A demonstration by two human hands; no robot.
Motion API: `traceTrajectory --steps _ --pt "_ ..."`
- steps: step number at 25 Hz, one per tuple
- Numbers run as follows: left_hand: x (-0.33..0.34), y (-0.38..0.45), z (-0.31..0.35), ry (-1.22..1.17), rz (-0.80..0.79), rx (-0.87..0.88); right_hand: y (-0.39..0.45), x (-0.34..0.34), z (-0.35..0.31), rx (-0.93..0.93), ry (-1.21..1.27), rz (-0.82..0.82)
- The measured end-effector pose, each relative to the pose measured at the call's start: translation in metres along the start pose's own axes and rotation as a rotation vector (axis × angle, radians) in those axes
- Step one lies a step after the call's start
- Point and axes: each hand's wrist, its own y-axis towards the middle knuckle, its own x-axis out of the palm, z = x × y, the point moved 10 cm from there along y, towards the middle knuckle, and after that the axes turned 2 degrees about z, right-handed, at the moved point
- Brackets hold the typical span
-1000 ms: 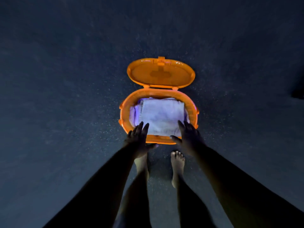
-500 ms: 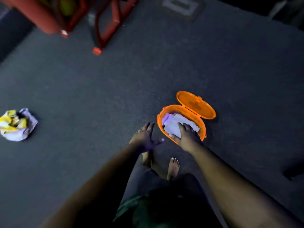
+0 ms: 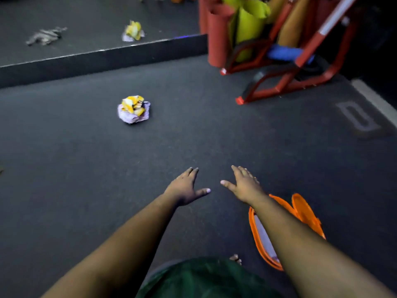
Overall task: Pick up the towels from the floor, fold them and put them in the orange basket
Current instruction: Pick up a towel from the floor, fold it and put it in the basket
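A crumpled yellow-and-lavender towel [image 3: 133,109] lies on the dark floor, ahead and to the left. The orange basket [image 3: 256,239] stands at the lower right with its lid [image 3: 305,214] open and a white folded towel [image 3: 265,237] inside; my right forearm hides much of it. My left hand [image 3: 184,188] and my right hand [image 3: 245,184] stretch forward over bare floor, fingers straight and spread, holding nothing. Both are well short of the crumpled towel.
Past a raised dark step [image 3: 103,59], another yellow towel [image 3: 133,31] and a grey cloth [image 3: 46,36] lie on the upper level. A red metal rack [image 3: 285,67] holding rolled mats stands at the upper right. My bare toes [image 3: 235,258] show beside the basket.
My view has swung up and left, away from the basket. My right hand left the towel in the basket, and both hands now reach out over the floor.
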Motion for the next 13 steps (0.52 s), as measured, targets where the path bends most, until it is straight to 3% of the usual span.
traceTrajectory --steps 6,13 --pt "-0.074 -0.105 -0.154 -0.11 0.228 -0.19 0.003 0.032 -0.2 -0.298 -0.099 -0.002" --pt "-0.125 -0.266 -0.343 -0.171 0.382 -0.417 -0.053 0.122 -0.44 -0.585 -0.17 -0.056"
